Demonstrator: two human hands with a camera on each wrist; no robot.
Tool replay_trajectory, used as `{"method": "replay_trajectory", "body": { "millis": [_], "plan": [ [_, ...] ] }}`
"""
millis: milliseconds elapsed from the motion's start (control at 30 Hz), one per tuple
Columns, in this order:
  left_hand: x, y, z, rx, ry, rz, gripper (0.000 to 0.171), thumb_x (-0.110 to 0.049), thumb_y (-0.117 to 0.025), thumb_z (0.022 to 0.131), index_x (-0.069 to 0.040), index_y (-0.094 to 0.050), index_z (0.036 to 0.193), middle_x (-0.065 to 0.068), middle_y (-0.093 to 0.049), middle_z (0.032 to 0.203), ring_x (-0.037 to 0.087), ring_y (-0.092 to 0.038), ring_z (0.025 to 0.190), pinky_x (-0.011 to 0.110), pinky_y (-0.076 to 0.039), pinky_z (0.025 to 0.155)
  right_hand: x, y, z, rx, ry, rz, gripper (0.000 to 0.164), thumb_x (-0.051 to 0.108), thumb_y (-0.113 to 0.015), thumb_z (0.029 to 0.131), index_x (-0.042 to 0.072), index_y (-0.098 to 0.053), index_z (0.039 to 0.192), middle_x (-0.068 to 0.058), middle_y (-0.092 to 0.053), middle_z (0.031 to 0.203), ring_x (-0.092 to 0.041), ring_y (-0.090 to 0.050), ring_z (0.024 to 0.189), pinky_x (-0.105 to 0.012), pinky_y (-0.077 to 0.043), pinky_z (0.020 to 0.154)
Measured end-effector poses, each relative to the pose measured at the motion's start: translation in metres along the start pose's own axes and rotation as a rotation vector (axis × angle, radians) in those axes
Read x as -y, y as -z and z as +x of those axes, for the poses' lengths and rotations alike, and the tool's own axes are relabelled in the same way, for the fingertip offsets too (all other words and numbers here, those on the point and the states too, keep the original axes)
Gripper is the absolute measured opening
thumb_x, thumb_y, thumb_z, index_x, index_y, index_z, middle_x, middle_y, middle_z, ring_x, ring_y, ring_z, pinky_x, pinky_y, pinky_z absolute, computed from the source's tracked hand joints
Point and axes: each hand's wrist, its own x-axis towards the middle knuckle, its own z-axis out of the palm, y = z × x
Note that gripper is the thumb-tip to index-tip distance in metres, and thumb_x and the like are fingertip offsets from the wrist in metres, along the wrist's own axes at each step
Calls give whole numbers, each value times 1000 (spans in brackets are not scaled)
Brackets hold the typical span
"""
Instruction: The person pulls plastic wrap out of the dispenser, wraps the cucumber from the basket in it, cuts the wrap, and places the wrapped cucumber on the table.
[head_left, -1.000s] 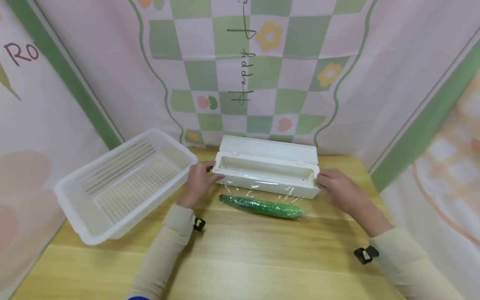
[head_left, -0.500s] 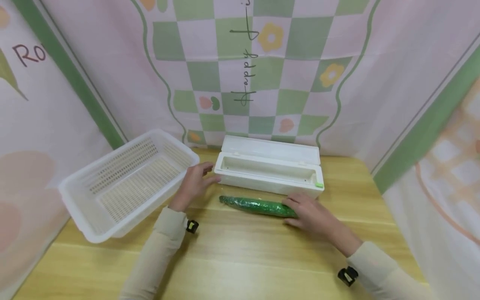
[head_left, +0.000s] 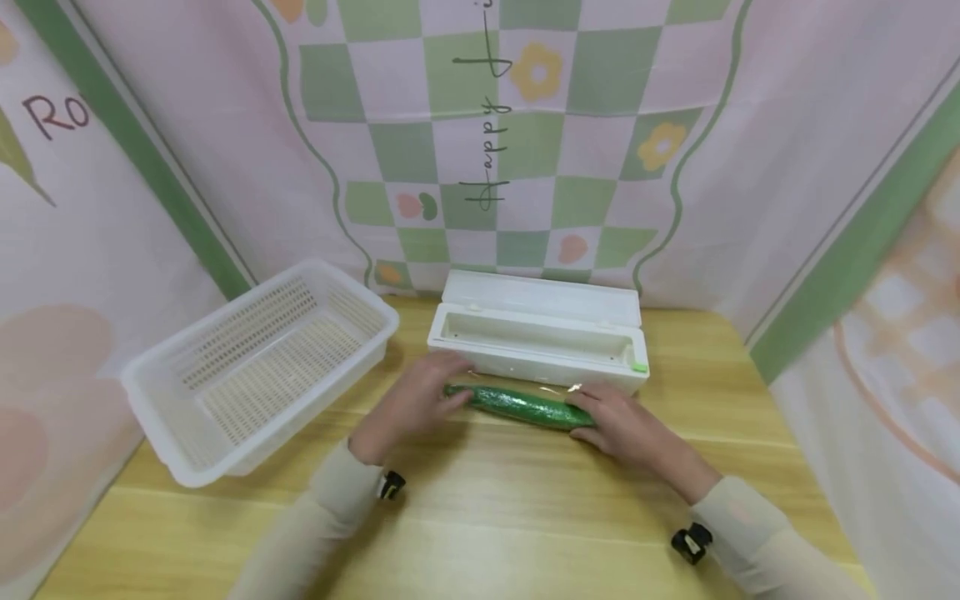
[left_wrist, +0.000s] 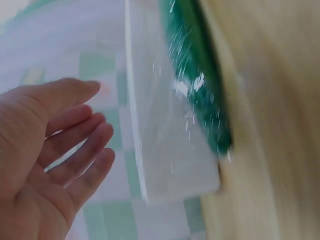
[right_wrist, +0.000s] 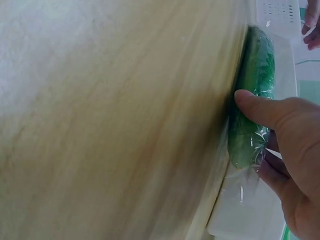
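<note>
A green cucumber (head_left: pixel 520 406) in clear plastic film lies on the wooden table, just in front of a long white box. My right hand (head_left: pixel 628 427) grips its right end; in the right wrist view the thumb (right_wrist: pixel 255 107) is on one side and the fingers curl behind. At the left end is my left hand (head_left: pixel 416 400), blurred and overlapping the tip in the head view. The left wrist view shows that left hand (left_wrist: pixel 65 145) with fingers loosely bent and nothing between them, beside the film-covered cucumber (left_wrist: pixel 197 80). Loose film (right_wrist: pixel 240 192) extends past the cucumber's right end.
The white box (head_left: pixel 536 367), a film dispenser by its look, has its lid (head_left: pixel 540 297) raised and a green slider (head_left: pixel 639 367) at its right front corner. A white slotted basket (head_left: pixel 258 454) stands to the left. A patterned curtain (head_left: pixel 525 150) hangs behind the table (head_left: pixel 487 517).
My right hand has moved from the box's right end down to the cucumber and grips it. The left hand has left the box's left end and come to the cucumber's left tip.
</note>
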Motion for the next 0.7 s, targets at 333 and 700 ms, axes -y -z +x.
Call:
{"method": "replay_trajectory", "body": {
  "millis": [333, 700],
  "plan": [
    [-24, -37, -6, 166, -127, 183, 40, -17, -85, 91, -5, -70, 126, 7, -70, 125, 22, -66, 117, 34, -59, 102, 3, 7, -5, 140, -48, 134, 45, 28, -84, 90, 5, -72, 127, -10, -73, 124, -26, -70, 111, -47, -62, 98],
    [-18, -55, -9, 193, -123, 246, 46, -24, -85, 90, -8, -67, 130, 7, -69, 127, 23, -67, 117, 35, -59, 104, 6, 12, -8, 232, -66, 137, 49, 34, -79, 94, 5, -70, 132, -13, -70, 128, -32, -67, 117, -54, -59, 103]
  ]
}}
